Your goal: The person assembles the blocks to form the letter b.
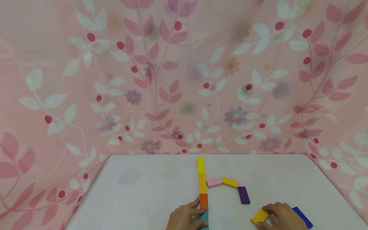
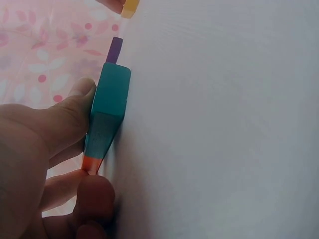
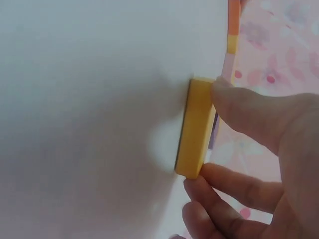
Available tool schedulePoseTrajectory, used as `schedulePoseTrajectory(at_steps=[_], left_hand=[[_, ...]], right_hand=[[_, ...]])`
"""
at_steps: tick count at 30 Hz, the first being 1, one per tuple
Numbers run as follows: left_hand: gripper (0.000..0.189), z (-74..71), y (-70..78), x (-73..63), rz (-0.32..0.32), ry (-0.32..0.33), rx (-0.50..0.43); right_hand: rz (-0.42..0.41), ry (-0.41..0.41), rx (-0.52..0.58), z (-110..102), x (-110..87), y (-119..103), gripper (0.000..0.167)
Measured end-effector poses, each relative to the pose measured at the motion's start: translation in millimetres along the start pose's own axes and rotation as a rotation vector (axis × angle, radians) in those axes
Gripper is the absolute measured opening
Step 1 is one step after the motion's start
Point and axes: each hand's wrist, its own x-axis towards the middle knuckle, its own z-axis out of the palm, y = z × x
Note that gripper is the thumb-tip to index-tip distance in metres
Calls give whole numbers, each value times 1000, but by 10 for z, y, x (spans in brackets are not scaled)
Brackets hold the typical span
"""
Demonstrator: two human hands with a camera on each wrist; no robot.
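Observation:
On the white table, a bright yellow block (image 1: 201,165), an amber block (image 1: 202,183), an orange block (image 1: 203,201) and a teal block (image 1: 204,222) lie end to end in a straight row. My left hand (image 1: 183,219) holds the teal block at the near end, thumb and index finger on it, while another fingertip touches the orange block's left side. My right hand (image 1: 283,219) pinches a yellow block (image 3: 196,127) by its ends between thumb and fingers, low over the table or on it; I cannot tell which.
A pink block (image 1: 214,182), another yellow block (image 1: 230,182) and a purple block (image 1: 243,195) form a curve right of the row. A blue block (image 1: 302,217) lies beside my right hand. A floral pink curtain (image 1: 186,77) hangs behind the white table (image 1: 142,196).

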Motion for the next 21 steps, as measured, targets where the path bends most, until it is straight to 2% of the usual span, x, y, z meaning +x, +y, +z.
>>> schedulePoseTrajectory(at_steps=[6, 12, 21], left_hand=[[53, -21, 1, 0, 9, 0, 5], [52, -30, 0, 4, 21, 8, 27], [50, -20, 8, -6, 18, 9, 43]], right_hand=[[44, 15, 19, 90, 32, -227, 66], [32, 61, 27, 169, 44, -465, 65], [45, 51, 61, 232, 53, -719, 70]])
